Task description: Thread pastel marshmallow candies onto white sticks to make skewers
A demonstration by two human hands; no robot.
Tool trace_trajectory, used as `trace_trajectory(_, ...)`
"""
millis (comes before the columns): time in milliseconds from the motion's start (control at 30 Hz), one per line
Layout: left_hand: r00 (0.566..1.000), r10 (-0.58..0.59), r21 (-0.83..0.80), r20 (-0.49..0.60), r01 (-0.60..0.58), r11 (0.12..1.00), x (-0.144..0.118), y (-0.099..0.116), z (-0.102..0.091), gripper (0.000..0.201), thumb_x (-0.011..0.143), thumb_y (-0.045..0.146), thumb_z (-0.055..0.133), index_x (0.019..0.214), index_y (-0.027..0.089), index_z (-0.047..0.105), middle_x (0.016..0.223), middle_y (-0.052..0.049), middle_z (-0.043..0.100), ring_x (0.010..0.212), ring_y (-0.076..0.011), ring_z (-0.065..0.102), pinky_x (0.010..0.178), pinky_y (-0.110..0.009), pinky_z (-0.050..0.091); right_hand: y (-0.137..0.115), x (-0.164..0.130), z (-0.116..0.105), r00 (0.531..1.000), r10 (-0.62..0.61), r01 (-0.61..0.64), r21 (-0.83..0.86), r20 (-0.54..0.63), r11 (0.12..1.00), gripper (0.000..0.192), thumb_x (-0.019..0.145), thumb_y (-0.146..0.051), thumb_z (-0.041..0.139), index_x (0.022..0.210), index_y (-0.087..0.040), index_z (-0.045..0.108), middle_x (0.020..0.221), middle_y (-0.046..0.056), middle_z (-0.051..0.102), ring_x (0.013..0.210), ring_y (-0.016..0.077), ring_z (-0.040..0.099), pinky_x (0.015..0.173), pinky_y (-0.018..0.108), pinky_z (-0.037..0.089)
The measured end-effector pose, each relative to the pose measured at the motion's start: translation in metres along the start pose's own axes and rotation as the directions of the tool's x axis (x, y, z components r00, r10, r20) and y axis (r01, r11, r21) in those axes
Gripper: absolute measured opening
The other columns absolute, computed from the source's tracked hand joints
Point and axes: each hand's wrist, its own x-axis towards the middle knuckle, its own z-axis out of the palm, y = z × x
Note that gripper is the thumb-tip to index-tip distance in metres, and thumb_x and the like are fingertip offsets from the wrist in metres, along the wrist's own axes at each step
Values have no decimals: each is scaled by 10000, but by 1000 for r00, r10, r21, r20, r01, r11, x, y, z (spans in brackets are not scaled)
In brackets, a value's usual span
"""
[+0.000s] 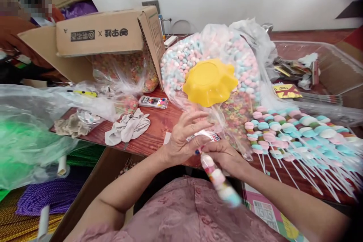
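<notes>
Bench (159, 128): red wood top, crowded. Back left, a tipped cardboard box (104, 36) with a bag of mixed-colour candy under it. Centre back, a big clear bag of marshmallows (181, 60), pink, blue and white, with a yellow bowl (210, 81) sitting on top. Right back, a clear plastic tub (337, 68) holding wrappers and scraps.

Right front of the bench: pile of finished skewers (297, 132), many sticks loaded with marshmallows, fanned out with bare ends toward the person. So a good batch looks done; the big bag is still close to full, so my read is plenty left.

Left front: white cloth gloves (127, 128) lying loose, small flat packet just behind them.

Left hand (184, 140): fingers spread, thumb and forefinger pinching the top of a marshmallow skewer (218, 179). Right hand (224, 155): closed round the same skewer's upper end. Skewer hangs at the bench edge, over the lap, tilted down-right, blurred. Clear wrapper seems bunched at its top; looks like wrapping in progress, not certain
</notes>
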Motion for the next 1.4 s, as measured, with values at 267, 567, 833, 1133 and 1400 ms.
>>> trace_trajectory(267, 875, -369, -324, 313, 464, 825, -31, 9, 10, 332, 909, 352, 585, 1166, 151, 650, 957, -61, 677, 852, -159, 607, 794, -283, 496, 16, 7, 12, 929, -111, 147, 76, -354, 986, 177, 826, -277, 615, 689, -184, 676, 617, 4, 595, 585, 118, 525, 577, 253, 398)
trace_trajectory(567, 753, -584, 484, 305, 406, 775, -79, 43, -90, 180, 848, 196, 556, 938, 193, 712, 812, -11, 699, 715, -136, 607, 687, -242, 451, 28, -13, 43, 977, 188, -137, 390, -96, 911, 246, 837, -388, 613, 960, -189, 688, 718, 17, 654, 536, 111, 521, 488, 236, 406)
trace_trajectory(833, 794, -529, 804, 301, 87, 588, -108, 42, -100, 359, 794, 316, 642, 1139, 218, 657, 1141, -79, 668, 1029, -264, 606, 882, -414, 515, 51, -51, 4, 745, -106, -69, -234, -659, 970, 104, 887, -233, 580, 857, -202, 674, 746, 9, 695, 658, 150, 643, 613, 266, 516)
trace_trajectory(1133, 667, -241, 622, 705, -419, 661, -35, -7, 63, 205, 868, 67, 458, 994, 102, 616, 994, -122, 591, 915, -262, 556, 697, -369, 477, 51, -91, -16, 704, -451, -132, -725, -548, 676, 153, 876, -104, 547, 922, -175, 675, 806, 59, 729, 693, 168, 681, 656, 282, 518)
trace_trajectory(1400, 724, -260, 664, 639, -348, 662, -37, -17, 45, 367, 747, 36, 529, 1096, 124, 601, 1130, -128, 599, 978, -281, 549, 771, -413, 468, 63, -121, -96, 491, -604, -498, -771, -627, 396, 69, 837, -155, 640, 867, -186, 694, 802, 64, 713, 764, 199, 661, 695, 309, 507)
